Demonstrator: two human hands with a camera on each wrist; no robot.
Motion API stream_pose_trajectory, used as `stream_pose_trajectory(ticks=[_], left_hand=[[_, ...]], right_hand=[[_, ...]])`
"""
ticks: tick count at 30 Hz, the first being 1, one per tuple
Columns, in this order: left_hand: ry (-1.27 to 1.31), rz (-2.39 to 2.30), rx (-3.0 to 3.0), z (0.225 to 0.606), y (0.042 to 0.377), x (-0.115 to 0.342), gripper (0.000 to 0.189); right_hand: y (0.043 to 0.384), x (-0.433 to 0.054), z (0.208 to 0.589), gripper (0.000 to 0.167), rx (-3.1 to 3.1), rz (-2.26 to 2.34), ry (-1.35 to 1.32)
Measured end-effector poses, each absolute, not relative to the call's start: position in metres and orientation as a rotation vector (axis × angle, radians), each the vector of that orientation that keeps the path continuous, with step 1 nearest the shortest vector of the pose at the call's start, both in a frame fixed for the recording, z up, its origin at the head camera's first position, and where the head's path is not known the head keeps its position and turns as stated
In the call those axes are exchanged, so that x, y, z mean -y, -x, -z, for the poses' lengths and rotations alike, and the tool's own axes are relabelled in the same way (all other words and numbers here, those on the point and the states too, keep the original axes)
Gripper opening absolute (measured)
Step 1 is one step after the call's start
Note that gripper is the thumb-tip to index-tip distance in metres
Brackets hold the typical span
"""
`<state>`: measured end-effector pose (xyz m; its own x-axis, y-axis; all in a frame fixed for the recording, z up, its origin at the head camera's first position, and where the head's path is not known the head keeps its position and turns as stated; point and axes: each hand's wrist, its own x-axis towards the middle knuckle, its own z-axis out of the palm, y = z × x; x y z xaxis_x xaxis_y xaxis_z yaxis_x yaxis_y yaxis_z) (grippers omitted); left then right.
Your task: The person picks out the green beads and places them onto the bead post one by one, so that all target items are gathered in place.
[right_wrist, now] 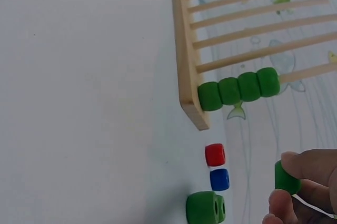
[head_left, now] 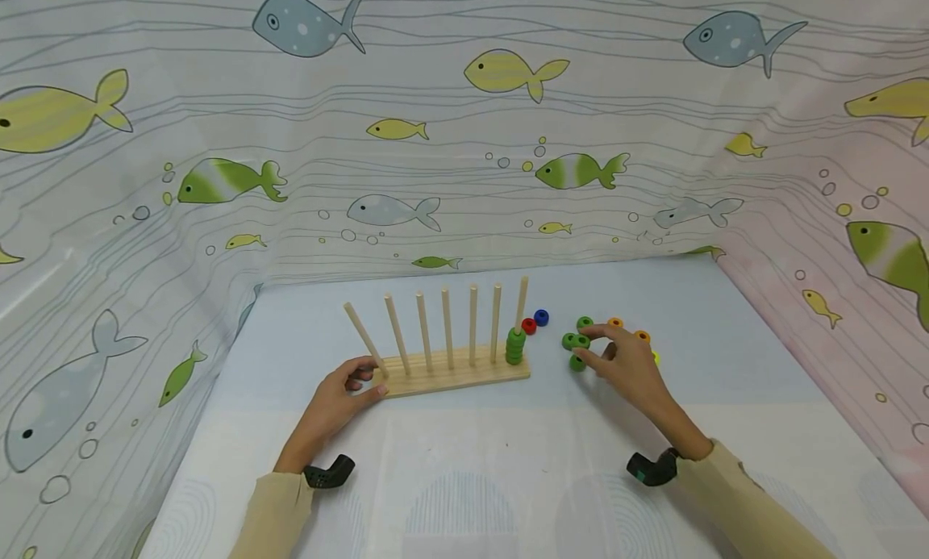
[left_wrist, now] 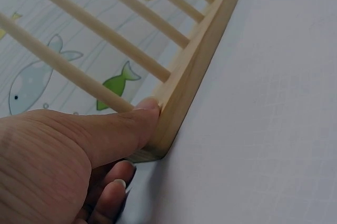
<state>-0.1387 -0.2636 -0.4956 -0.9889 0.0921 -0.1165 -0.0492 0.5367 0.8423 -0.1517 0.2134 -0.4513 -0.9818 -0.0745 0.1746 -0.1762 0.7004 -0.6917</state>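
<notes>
Head view shows the left hand (head_left: 337, 394) gripping the left end of a wooden rack (head_left: 453, 373), thumb on the base beside the endmost peg and the other fingers bent around behind that end. The right hand (head_left: 627, 369) is narrowed to a pinch, holding one green bead (right_wrist: 287, 177) between thumb and fingers, clear of the rack. Four more green beads (right_wrist: 239, 89) sit stacked on the rack's rightmost peg, at its foot, while the other six pegs rise bare. Beneath and around the pinch lie loose green beads (head_left: 584, 323), and from the head view the held one seems to overlap its neighbours, so their outlines are hard to part. A yellow bead (head_left: 656, 356) is mostly covered by the right hand, with just a sliver showing past its edge. In the left wrist view the rack's far end runs out at the top, leaving only a scrap of green and red; in the right wrist view the right hand is cut off by the frame edge, and little of the left hand shows at the top. Just beside the rack's right end, a red bead (head_left: 529, 326) and a blue bead (head_left: 541, 318) lie close together; two orange beads (head_left: 615, 323) lie beyond the right hand. Everything rests on a pale table (head_left: 501, 462), with a fish-printed sheet (head_left: 450, 244) behind.
</notes>
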Motion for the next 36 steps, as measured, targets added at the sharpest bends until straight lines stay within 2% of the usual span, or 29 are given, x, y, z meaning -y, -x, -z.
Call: stream_pose_trajectory(ticks=[36], left_hand=[[-0.071,-1.43,-2.656,0.498,0.138,0.264,0.059]], right_hand=[[0.158,-0.193,0.437,0.039,2.707,-1.115,-0.331]])
